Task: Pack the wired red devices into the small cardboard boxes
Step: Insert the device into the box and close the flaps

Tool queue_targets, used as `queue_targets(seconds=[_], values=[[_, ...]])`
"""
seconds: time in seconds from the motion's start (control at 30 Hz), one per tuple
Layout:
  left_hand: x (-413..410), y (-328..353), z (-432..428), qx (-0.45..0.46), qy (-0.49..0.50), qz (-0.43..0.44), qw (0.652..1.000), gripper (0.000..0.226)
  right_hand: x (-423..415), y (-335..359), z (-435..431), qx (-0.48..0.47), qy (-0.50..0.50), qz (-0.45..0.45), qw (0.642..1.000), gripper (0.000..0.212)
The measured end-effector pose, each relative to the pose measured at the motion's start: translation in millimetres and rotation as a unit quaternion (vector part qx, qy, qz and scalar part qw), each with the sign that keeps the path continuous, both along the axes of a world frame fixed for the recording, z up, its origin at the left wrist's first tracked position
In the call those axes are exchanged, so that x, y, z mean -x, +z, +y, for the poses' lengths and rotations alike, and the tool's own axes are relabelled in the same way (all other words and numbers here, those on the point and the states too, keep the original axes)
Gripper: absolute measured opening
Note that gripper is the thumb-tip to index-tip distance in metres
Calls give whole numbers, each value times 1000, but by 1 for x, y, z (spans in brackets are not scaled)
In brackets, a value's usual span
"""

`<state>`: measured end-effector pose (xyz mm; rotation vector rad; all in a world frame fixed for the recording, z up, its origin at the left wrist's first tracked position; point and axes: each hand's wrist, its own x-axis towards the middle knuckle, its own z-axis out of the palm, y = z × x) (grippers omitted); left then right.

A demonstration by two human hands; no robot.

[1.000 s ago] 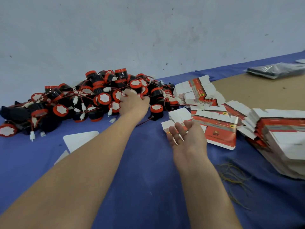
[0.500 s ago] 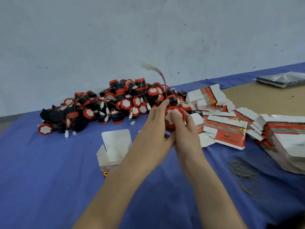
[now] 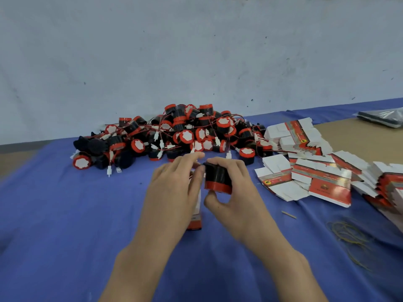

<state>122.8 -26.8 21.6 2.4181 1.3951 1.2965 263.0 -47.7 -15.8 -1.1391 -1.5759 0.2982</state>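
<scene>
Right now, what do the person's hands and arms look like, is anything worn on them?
The left hand and right hand are bare: no gloves, rings or wristwatch show. Both forearms are uncovered as well, with no sleeve in view.

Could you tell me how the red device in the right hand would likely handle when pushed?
Probably rigid: the red device shows no dent in the right hand's grip. Being cylindrical, it may roll if laid sideways. Wires in the pile look floppy, so its own might snag.
</scene>
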Motion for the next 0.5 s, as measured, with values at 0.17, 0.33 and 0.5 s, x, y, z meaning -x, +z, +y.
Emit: queue_targets(seconds=[0.17, 0.33, 0.5], values=[[15, -5, 1, 83, -4, -58, 995, 23, 13, -1, 2, 6, 19, -1, 1000, 54], [30, -8, -2, 97, 27, -87, 991, 19, 24, -4, 1, 14, 32, -37, 999, 54], [42, -6, -2, 75, 55, -48, 995, 20, 33, -6, 1, 16, -21, -113, 993, 60]])
